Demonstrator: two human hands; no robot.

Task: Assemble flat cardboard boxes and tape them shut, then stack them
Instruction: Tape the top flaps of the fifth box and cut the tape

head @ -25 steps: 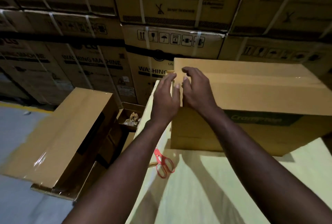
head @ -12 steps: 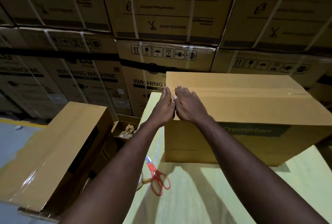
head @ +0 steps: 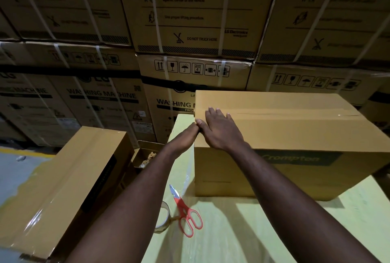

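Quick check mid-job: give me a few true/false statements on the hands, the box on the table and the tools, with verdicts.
1. The right hand lies flat on top of the Crompton box. True.
2. The left hand holds the scissors. False: they lie on the table beside the tape roll; the left hand is at the box's left end.
3. The box's top flaps stand open. False: they are closed, with tape along the seam.
4. The tape roll sits at the table's left edge. True.
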